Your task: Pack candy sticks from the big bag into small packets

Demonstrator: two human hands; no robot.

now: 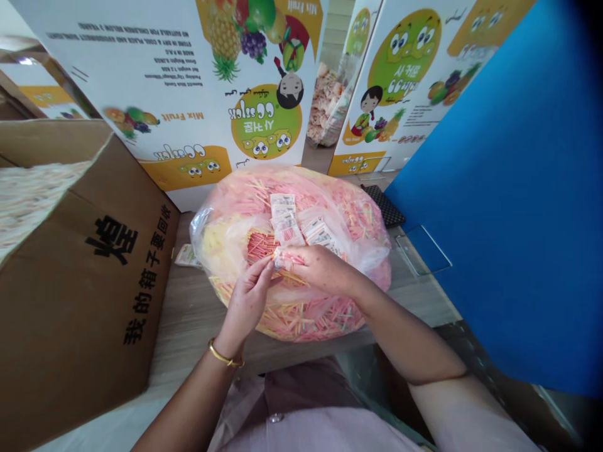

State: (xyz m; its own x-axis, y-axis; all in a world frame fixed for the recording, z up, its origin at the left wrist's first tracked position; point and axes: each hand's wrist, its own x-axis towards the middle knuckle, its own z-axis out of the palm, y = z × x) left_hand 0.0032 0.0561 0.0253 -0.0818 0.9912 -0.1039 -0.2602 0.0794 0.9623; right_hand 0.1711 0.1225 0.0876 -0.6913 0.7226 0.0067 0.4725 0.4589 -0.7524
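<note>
Above the shirt front [301, 420], the left hand [247, 301] and right hand [325, 270] pinch a strip of printed sachets [285, 220], apparently to steady it over a plastic bag [330, 207] of pink-and-yellow sticks.

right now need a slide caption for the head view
Left hand and right hand pinch sachets over a bag of pink-yellow sticks
</note>
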